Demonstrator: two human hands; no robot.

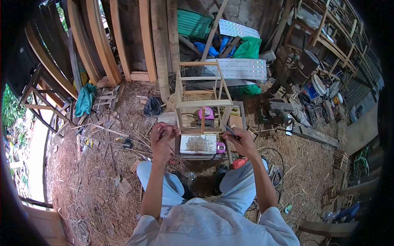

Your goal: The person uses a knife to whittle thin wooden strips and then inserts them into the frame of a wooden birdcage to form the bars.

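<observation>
My left hand (162,141) is closed in a pinch at the left side of a small wooden frame (204,103), on a thin light strip (175,130). At the frame's right side, my right hand (243,142) is closed round a dark, narrow, blade-like tool (230,131). A thin strip (264,130) sticks out to the right beyond that hand. The frame stands on a low wooden bench between my knees. In front of it lies a worn white block (198,144), with a purple tape measure (221,148) beside it.
A larger pink tape measure (206,113) lies inside the frame. Tall curved timbers (100,45) lean at the back left. A dark machine or vise (283,92) stands to the right, near a paint bucket (318,85). Shavings and offcuts cover the ground; a cable (281,158) loops by my right knee.
</observation>
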